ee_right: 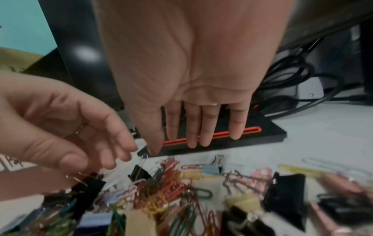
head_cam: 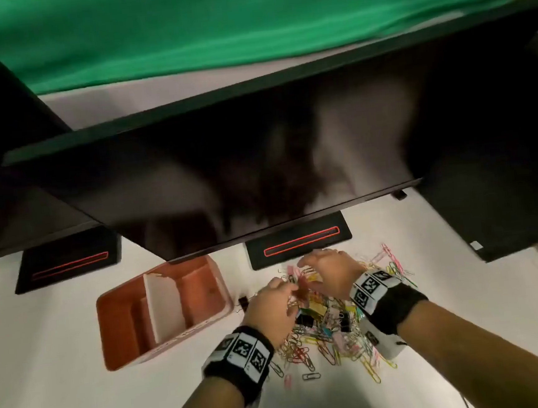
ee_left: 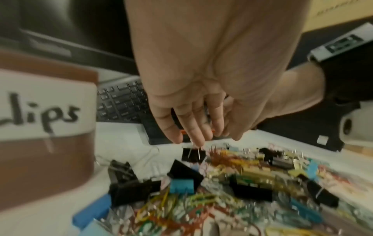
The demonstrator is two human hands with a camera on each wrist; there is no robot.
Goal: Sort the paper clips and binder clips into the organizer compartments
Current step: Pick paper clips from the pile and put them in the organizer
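Observation:
A mixed pile of coloured paper clips and binder clips (head_cam: 334,328) lies on the white table, right of the orange organizer (head_cam: 126,340). The organizer has several compartments, and its label (ee_left: 46,111) reads "clips". My left hand (head_cam: 285,292) hovers over the pile's left edge, fingers (ee_left: 198,140) pointing down onto the wire handles of a small black binder clip (ee_left: 193,154). My right hand (head_cam: 311,262) is spread flat above the pile's far edge. Its thumb (ee_right: 155,148) is just above a black binder clip (ee_right: 139,173). Neither hand visibly holds anything.
Two dark monitors overhang the table; their black stand bases (head_cam: 300,245) (head_cam: 68,263) sit just behind the pile and the organizer. A black keyboard (ee_left: 121,102), cables (ee_right: 292,71) and a black box (head_cam: 504,199) crowd the back. One binder clip (head_cam: 243,302) lies beside the organizer.

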